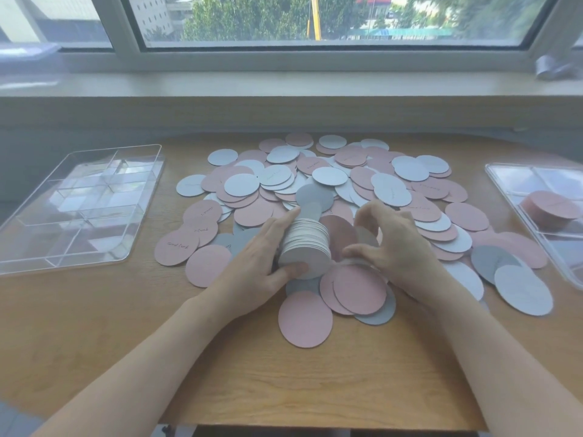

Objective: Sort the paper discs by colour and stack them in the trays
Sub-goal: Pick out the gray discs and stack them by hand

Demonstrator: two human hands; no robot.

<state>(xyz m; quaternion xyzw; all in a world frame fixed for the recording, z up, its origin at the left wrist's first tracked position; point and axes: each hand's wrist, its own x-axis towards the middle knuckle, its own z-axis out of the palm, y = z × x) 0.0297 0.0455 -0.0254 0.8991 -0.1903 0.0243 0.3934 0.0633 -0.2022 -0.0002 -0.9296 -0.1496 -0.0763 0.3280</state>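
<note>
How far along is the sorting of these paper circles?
Early on. Done: one stack of pink paper discs sits in the clear plastic tray on the right. In hand: the left hand holds a stack of white paper discs. Left: the big mixed pile; the left clear tray looks empty.

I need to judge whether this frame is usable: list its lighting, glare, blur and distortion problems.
Head view: daylight from the window backlights the scene; wide-angle bending curves the sill and table edges; the clear left tray carries bright reflections; corners look soft and smeared; the white disc stack in the left hand is sharp, the right hand casts soft shadow on the discs.
</note>
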